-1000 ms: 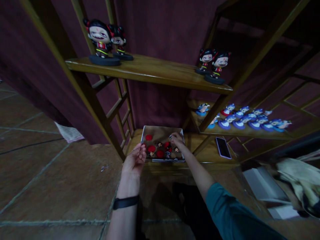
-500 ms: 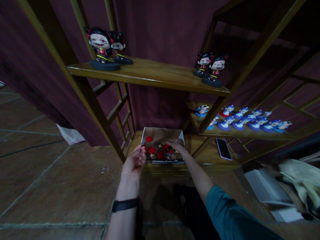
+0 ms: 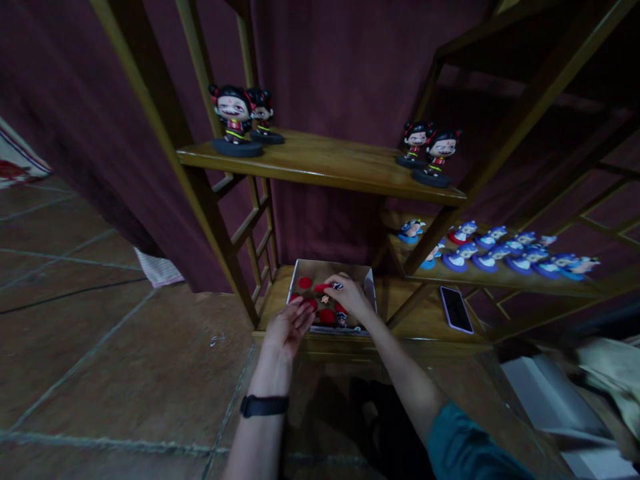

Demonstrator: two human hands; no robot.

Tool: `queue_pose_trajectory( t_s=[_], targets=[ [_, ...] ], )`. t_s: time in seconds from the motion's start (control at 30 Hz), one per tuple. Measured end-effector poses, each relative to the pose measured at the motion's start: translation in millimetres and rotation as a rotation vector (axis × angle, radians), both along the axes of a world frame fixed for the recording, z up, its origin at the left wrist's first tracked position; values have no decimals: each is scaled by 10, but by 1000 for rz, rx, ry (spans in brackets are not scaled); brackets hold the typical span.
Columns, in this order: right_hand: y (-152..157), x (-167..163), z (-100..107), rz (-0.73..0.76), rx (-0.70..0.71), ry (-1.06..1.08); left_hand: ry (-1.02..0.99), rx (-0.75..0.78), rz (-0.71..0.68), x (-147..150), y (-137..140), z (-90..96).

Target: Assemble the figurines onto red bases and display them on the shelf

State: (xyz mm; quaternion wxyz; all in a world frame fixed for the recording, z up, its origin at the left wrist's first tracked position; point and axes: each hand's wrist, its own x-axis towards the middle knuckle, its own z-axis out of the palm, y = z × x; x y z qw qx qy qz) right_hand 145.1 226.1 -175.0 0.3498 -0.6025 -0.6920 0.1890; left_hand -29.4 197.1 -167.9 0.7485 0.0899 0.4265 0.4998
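A shallow cardboard box [image 3: 371,280] with white sides stands on the lowest wooden shelf. Inside it are several red round bases [image 3: 327,316] and small dark-haired figurines [image 3: 341,320]. Over the box, my right hand [image 3: 353,297] is closed on a small figurine [image 3: 337,286] with a red base, partly covered by the fingers. At the box's front left corner hovers my left hand [image 3: 290,327], palm turned up and fingers loosely stretched, with nothing seen in it. These fingers hide part of the box's left side.
Black-haired figurines [image 3: 233,120] on dark bases stand in pairs at both ends of the upper shelf [image 3: 325,160]. Blue figurines [image 3: 460,257] line the right shelf. A phone [image 3: 456,310] lies right of the box. Slanting wooden posts [image 3: 200,220] frame the shelves. White boxes [image 3: 543,393] sit on the floor.
My right hand has lifted slightly and moved left across the box, with a figurine now showing in its fingers. My left hand has come further over the box's front left corner. The view has shifted.
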Motion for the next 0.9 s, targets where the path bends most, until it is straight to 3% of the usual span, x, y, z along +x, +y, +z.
queue_pose_trajectory(
  t_s=[0.1, 0.27, 0.33, 0.43, 0.53, 0.63, 0.77, 0.9],
  targets=[
    [-216, -193, 116, 194, 72, -9, 2, -2, -59, 63, -34, -23],
    [-379, -337, 93, 312, 73, 11, -17, 53, -40, 67, -46, -79],
    [-338, -325, 52, 291, 50, 96, -23, 69, -4, 46, -36, -91],
    [-241, -279, -10, 107, -54, 331, -16, 76, 96, 16, -14, -86],
    [-196, -234, -36, -46, -312, 637, 13, 87, 153, 2, 1, -68],
    [-211, -200, -16, -58, -539, 900, 33, 89, 152, 6, 3, -59],
    [-243, -167, 17, 52, -545, 1064, 48, 90, 122, 25, -5, -68],
    [-239, -140, 4, 157, -458, 1012, 44, 104, 106, 34, -5, -90]
  ],
)
